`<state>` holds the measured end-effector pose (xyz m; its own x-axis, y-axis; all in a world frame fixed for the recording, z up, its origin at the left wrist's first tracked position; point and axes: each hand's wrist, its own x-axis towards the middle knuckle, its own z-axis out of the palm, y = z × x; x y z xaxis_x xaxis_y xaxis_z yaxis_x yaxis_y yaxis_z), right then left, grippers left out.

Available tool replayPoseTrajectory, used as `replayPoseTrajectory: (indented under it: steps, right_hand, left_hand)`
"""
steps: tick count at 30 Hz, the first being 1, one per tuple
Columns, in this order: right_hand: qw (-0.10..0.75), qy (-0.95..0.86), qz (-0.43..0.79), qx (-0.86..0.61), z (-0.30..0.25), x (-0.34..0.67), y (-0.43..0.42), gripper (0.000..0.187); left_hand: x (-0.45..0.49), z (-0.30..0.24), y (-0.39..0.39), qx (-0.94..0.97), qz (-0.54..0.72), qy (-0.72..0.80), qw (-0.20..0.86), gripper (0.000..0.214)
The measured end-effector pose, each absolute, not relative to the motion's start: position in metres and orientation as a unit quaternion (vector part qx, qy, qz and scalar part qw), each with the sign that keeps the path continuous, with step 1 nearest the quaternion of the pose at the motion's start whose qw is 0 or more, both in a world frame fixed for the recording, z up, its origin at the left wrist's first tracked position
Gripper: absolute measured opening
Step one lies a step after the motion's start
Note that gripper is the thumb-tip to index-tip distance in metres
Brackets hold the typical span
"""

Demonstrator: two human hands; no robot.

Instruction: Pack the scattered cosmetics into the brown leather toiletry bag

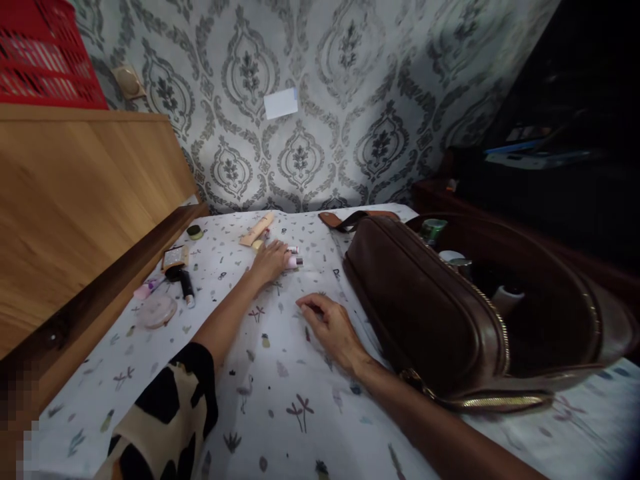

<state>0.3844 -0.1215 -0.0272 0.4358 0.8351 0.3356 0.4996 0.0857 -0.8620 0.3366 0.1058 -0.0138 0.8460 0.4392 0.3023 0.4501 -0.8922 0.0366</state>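
Observation:
My left hand (273, 261) is palm down on the printed sheet, its fingers closed over a small pale-pink bottle (295, 263) with a silvery cap. Another little white tube (293, 250) pokes out beside those fingers, and a yellowish round item (257, 245) sits by the knuckles. Just beyond lies a peach squeeze tube (258, 229). My right hand (330, 327) hovers over or rests on the sheet, fingers loosely curved and thumb apart, with nothing visible in it. To its right stands a brown leather bag (415, 300), unzipped, with a green-labelled container (433, 230) and a white-topped jar (453, 257) inside.
At the left edge lie a glittery compact (175, 257), a black-handled item (187, 287), a purple-pink tube (147, 288), a clear round case (157, 311) and a small green-lidded jar (195, 232). A wooden board (90, 213) borders the left; patterned wallpaper (300, 160) rises behind.

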Motion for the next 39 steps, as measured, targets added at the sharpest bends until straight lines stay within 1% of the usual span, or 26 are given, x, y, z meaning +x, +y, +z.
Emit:
replayPoseTrajectory:
  steps: [11, 15, 23, 26, 30, 33, 35, 37, 39]
  right_hand:
    - [0.525, -0.505, 0.174, -0.663, -0.028, 0.387, -0.121, 0.026]
    - [0.532, -0.493, 0.189, -0.663, -0.029, 0.388, -0.119, 0.028]
    - [0.521, -0.477, 0.204, -0.678, -0.029, 0.389, -0.118, 0.035]
    - [0.513, -0.479, 0.208, -0.681, -0.027, 0.389, -0.12, 0.036]
    - [0.503, -0.48, 0.212, -0.686, -0.025, 0.388, -0.121, 0.036]
    - [0.496, -0.485, 0.209, -0.689, -0.025, 0.388, -0.12, 0.036]
    - [0.494, -0.488, 0.207, -0.689, -0.026, 0.388, -0.12, 0.035]
    - [0.497, -0.488, 0.205, -0.688, -0.028, 0.389, -0.119, 0.033]
    - [0.505, -0.486, 0.204, -0.683, -0.029, 0.39, -0.119, 0.031]
  left_hand:
    - [0.301, -0.013, 0.058, -0.961, -0.164, -0.221, 0.039, 0.037]
    - [0.291, -0.015, 0.054, -0.963, -0.165, -0.21, 0.048, 0.043]
    - [0.259, -0.012, 0.052, -0.955, -0.121, -0.266, 0.044, 0.055]
    - [0.232, -0.008, 0.059, -0.933, -0.095, -0.341, 0.059, 0.06]
    - [0.192, -0.002, 0.076, -0.843, -0.078, -0.523, 0.101, 0.068]
    - [0.173, -0.002, 0.086, -0.799, -0.066, -0.593, 0.078, 0.069]
    - [0.168, -0.004, 0.089, -0.83, -0.095, -0.548, 0.035, 0.062]
    - [0.17, -0.005, 0.089, -0.883, -0.16, -0.442, -0.012, 0.049]
    - [0.174, -0.002, 0.091, -0.909, -0.221, -0.352, -0.044, 0.042]
